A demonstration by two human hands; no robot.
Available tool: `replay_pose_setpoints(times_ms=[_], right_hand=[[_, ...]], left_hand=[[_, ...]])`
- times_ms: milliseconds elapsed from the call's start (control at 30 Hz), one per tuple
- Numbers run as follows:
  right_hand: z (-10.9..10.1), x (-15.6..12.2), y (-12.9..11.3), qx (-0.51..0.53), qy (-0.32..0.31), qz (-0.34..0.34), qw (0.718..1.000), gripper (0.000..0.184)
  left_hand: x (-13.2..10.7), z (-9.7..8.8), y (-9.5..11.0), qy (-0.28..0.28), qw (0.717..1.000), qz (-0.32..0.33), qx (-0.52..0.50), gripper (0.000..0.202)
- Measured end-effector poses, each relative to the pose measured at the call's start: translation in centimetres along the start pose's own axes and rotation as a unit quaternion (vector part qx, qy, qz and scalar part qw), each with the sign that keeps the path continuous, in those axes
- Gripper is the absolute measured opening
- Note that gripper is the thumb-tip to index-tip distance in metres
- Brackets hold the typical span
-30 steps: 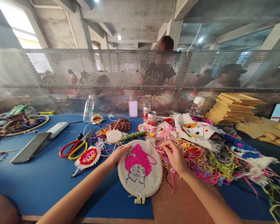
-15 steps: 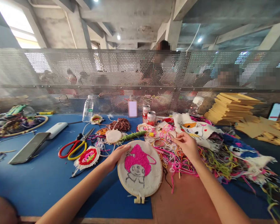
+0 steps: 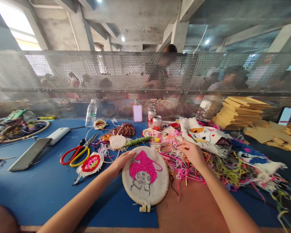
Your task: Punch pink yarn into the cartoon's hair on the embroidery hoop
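White-clothed round wooden hoop (image 3: 145, 181), rim pinched by my left hand (image 3: 121, 161) beside tangled multicoloured yarn (image 3: 215, 170), could snag if my right hand (image 3: 193, 153), fingertips pressed together on what I cannot tell, drags strands.

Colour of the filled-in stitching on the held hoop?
The stitching is bright pink; best seen in the head view, the only one.

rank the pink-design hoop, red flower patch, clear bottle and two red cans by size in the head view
1. Pink-design hoop
2. Red flower patch
3. Clear bottle
4. Left can and right can: too alike to rank
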State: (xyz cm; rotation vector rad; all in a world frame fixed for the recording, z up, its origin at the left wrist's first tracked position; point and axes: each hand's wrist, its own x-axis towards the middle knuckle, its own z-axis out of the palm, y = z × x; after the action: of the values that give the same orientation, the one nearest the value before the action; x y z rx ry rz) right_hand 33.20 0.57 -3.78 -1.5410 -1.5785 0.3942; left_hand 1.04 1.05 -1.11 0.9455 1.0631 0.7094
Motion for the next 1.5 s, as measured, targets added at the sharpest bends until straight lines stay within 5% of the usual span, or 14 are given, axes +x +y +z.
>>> replay_pose_setpoints(times_ms=[267,433,667,867,1067,1233,1333,1500], right_hand=[[0.1,-0.5,-1.3,-0.05,0.031,-0.03,0.998,0.027],[0.5,-0.3,-0.5,-0.084,0.026,-0.04,0.995,0.019],[1.3,-0.3,0.0,-0.097,0.061,-0.161,0.98,0.036],[1.6,-1.5,-1.2,-0.11,0.063,-0.098,0.987,0.024],[3.6,-2.9,-3.3,0.081,-0.061,-0.134,0.986,0.032],[6.0,-4.5,-4.6,0.228,-0.188,0.005,0.955,0.036],[6.4,-4.7,-4.7,0.268,-0.187,0.024,0.945,0.033],[6.1,-4.5,-4.6,0.253,-0.16,-0.006,0.954,0.033]], left_hand=[[0.2,-0.1,-0.1,0.003,1.0,-0.001,-0.003,0.031],[0.4,-0.2,-0.2,0.02,1.0,0.009,0.005,0.026],[0.0,0.1,0.0,0.008,1.0,0.005,-0.021,0.023],[-0.1,0.3,0.1,-0.06,0.99,-0.043,-0.124,0.021],[-0.2,0.3,0.0,-0.105,0.982,-0.032,-0.152,0.024],[-0.6,0.4,0.3,-0.108,0.988,0.006,-0.107,0.03],[-0.6,0.2,0.5,-0.073,0.994,0.035,-0.068,0.03],[0.0,-0.3,0.4,-0.095,0.993,0.059,-0.049,0.038]])
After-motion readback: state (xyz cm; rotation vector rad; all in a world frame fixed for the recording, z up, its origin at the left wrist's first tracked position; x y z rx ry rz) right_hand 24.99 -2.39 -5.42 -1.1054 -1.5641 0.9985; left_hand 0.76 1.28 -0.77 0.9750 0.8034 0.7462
